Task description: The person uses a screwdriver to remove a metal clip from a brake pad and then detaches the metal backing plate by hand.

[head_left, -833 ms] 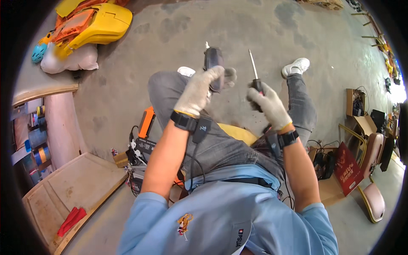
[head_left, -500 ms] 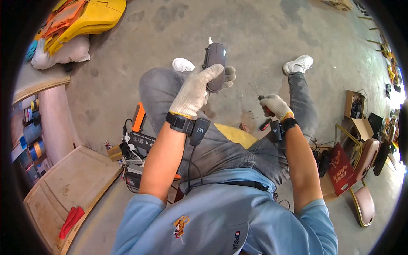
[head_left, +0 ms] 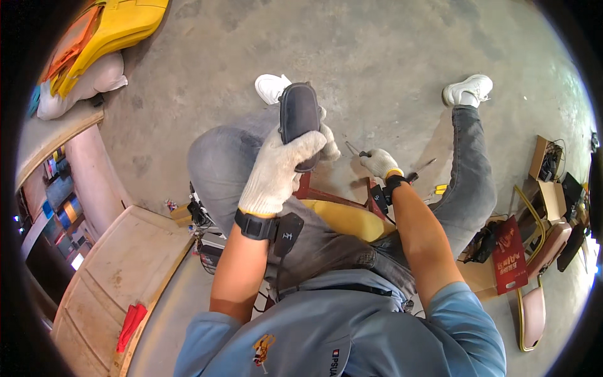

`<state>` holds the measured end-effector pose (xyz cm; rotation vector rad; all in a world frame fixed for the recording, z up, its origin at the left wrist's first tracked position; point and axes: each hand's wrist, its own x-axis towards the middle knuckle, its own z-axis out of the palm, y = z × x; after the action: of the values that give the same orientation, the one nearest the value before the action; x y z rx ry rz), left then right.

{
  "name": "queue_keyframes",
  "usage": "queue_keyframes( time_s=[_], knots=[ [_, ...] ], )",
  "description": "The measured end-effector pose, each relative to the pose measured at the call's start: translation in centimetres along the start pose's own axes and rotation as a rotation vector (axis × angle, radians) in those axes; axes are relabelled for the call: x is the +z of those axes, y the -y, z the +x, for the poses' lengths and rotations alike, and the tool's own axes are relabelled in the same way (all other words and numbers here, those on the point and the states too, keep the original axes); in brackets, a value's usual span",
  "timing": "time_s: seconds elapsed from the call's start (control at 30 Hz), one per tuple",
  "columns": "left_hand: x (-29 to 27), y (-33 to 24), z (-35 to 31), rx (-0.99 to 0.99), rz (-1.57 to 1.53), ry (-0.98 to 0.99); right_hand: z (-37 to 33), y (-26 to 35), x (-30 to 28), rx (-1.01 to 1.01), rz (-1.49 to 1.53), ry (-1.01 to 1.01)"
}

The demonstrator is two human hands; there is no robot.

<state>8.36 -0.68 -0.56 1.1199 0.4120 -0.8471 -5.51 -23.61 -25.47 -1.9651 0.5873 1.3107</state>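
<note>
- The left hand (head_left: 282, 163), in an off-white knitted glove, is clamped around a dark grey, oblong, round-ended casing (head_left: 299, 116), thumb across the near end and fingers wrapped round its right side.
- That casing is held up above the floor between the person's knees, its long side pointing away from the body; in this view its far end overlaps the edge of a white left shoe (head_left: 270, 88).
- The right hand (head_left: 380, 163), gloved the same way, is low, to the right of the casing and well apart from it, with fingers curled.
- A thin metal tool (head_left: 351, 148) shows just beyond the right hand's fingertips; whether they are closed on it, I cannot tell.
- Just beside the right wrist lies a screwdriver with a dark handle and slim metal shaft (head_left: 427, 166), and near it a small yellow-handled tool (head_left: 441, 188).
- A rounded yellow pad (head_left: 345, 218) sits between the thighs, next to a reddish-brown frame (head_left: 361, 191) partly hidden by the right forearm.
- Black wrist straps (head_left: 254, 225) with dark box-shaped units (head_left: 290, 234) are on both wrists.
- Around lie a grey concrete floor (head_left: 377, 56), a yellow plastic shell (head_left: 129, 28) above a white sack (head_left: 85, 88), a red cloth (head_left: 130, 327) on a wood-edged panel (head_left: 119, 270), and, at right, a flat red box (head_left: 509, 257) beside a pink-padded chair (head_left: 550, 244).
</note>
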Motion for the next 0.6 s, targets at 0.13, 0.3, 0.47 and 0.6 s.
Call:
queue_keyframes(
  time_s=[0.13, 0.3, 0.47, 0.6],
  knots=[
    [0.8, -0.1, 0.8, -0.04, 0.021, -0.006, 1.5, -1.8, -0.3, -0.047, 0.026, -0.078],
    [0.5, -0.2, 0.6, -0.113, 0.06, -0.064, 0.7, 0.2, -1.8, 0.006, 0.118, 0.057],
    [0.1, 0.7, 1.3, -0.097, -0.01, -0.025, 1.5, -0.9, -1.5, -0.001, 0.123, -0.001],
    [0.8, 0.5, 0.9, -0.066, -0.09, -0.069, 1.6, -1.2, -1.3, 0.021, 0.138, 0.029]
  ],
)
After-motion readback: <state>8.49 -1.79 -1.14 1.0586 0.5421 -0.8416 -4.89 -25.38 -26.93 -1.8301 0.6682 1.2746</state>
